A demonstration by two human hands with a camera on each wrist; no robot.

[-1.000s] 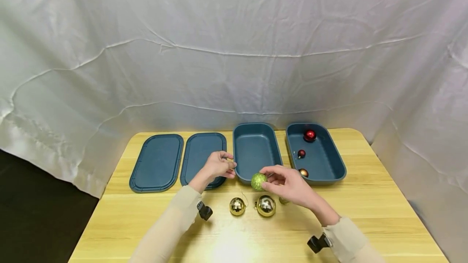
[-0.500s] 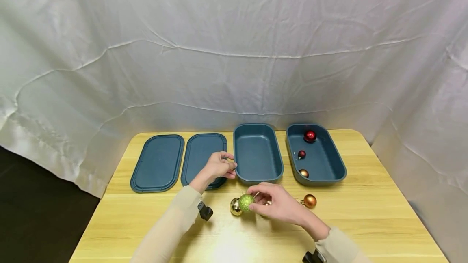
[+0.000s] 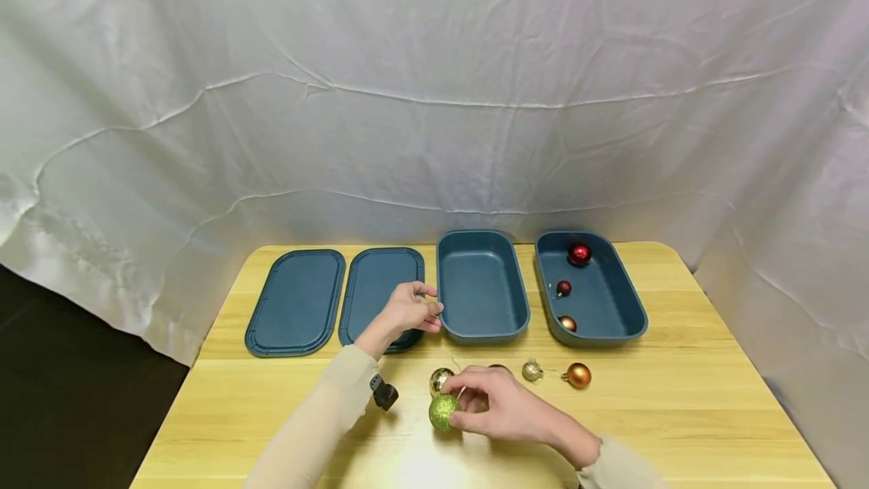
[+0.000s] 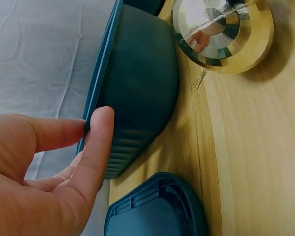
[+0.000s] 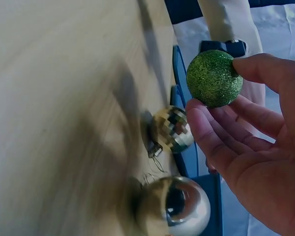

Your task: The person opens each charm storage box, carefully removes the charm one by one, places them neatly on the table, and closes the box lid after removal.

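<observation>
My right hand (image 3: 509,407) holds a green glittery bauble (image 3: 443,413) between thumb and fingertips, above the table near its front. Close behind it lies a gold faceted bauble (image 3: 440,379). A larger smooth gold bauble (image 5: 174,209) shows in the right wrist view; in the head view my right hand mostly covers it. My left hand (image 3: 409,309) pinches the left rim of a dark blue bin (image 3: 480,285) whose inside shows bare. In the left wrist view, thumb and forefinger grip that bin's rim (image 4: 99,73).
Right of it stands another blue bin (image 3: 607,300), holding a red bauble (image 3: 579,253), a small dark red one (image 3: 563,288) and a copper one (image 3: 567,322). A pale gold bauble (image 3: 532,370) and an orange bauble (image 3: 578,375) lie before it. Two blue lids (image 3: 295,300) lie left.
My right hand has moved left and toward the table's front with the green bauble, uncovering the pale gold and orange baubles. My left hand stays on the bin's rim.
</observation>
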